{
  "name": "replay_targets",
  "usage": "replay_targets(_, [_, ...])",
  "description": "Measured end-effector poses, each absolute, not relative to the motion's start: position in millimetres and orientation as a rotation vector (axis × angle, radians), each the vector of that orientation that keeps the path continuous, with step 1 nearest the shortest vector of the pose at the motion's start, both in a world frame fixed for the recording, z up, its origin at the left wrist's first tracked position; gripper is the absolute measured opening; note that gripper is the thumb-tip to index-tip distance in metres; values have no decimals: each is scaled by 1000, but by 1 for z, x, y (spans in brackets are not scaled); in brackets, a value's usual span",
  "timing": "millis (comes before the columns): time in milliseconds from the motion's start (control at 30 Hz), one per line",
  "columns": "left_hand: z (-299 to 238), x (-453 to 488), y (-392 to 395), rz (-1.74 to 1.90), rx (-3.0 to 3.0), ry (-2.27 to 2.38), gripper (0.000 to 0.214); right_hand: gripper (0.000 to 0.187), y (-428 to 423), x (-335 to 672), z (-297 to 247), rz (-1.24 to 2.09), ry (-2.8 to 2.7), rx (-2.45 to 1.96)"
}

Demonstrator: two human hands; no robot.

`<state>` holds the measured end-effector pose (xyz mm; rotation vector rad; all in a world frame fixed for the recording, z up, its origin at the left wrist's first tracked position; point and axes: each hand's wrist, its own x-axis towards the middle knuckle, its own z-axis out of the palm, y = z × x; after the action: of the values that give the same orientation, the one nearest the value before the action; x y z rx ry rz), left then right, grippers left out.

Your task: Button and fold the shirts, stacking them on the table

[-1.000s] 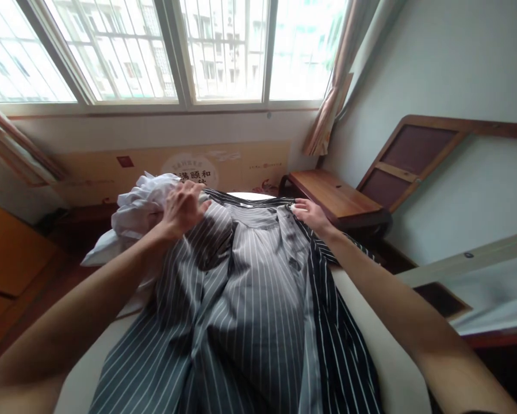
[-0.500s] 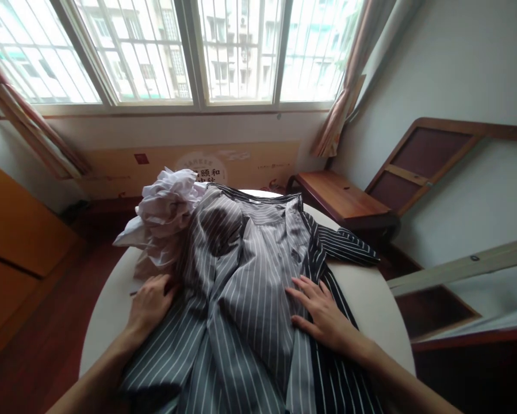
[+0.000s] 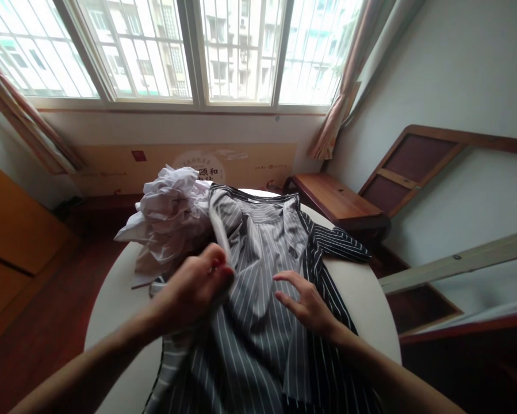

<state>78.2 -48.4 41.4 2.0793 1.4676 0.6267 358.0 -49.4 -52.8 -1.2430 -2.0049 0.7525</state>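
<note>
A dark shirt with white stripes (image 3: 258,293) lies spread on a round white table, its paler inner side facing up. My left hand (image 3: 200,282) is closed on the shirt's left front edge and holds it raised above the rest; the lifted cloth is blurred. My right hand (image 3: 305,302) hovers at or just over the right front panel, fingers apart and slightly bent; whether it touches the cloth I cannot tell. One black striped sleeve (image 3: 340,241) stretches out to the right. Beside the collar on the left sits a crumpled heap of white cloth (image 3: 172,207).
The round table (image 3: 111,316) has its rim showing left and right. Behind it, a printed beige box (image 3: 133,167) stands below the barred window. A wooden bench (image 3: 338,198) is at the back right, orange cabinet doors (image 3: 12,241) at the left.
My left hand has closed on the shirt's left front edge and lifted it up and to the right. My right hand has shifted slightly left, its fingers more bent.
</note>
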Motion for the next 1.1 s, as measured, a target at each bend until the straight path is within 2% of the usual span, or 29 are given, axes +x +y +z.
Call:
replay_targets(33, [38,97,-57,454,2153,1258,31,27,-48,353,-53,822,-1957,-1227])
replay_targets(100, [23,123,-70,138,2255,917,47,29,-45,346,-56,947,-1870,-1212])
replay_targets(167, [4,130,-76,-49,2331,839,62,34,-42,344,-63,1064,-1814,-1214])
replay_targets(267, [-17,115,-77,-106,2449,1085,64,44,-39,346,-70,1163,-1803,-1262])
replay_targets(400, [-30,88,-81,-9,2472,1439,66,46,-33,347,-67,937,-2028,-1299])
replay_targets(467, [-37,83,-89,-56,2408,1430,58,45,-30,342,-63,800,-2210,-1261])
replay_targets(633, [-40,88,-109,-265,2434,1177,9,44,-33,323,-63,631,-2550,-1163])
replay_targets(800, [1,94,-126,-428,2476,850,8,32,-37,330,-57,682,-2520,-1076])
replay_targets(900, [22,102,-121,-396,2452,611,18,30,-19,357,-44,415,-2238,-1431])
replay_targets(1000, [23,115,-98,-194,2197,364,37,43,3,388,-39,100,-1913,-1961])
replay_targets(1100, [-1,133,-69,121,2128,478,51,50,11,408,-48,136,-1954,-2209])
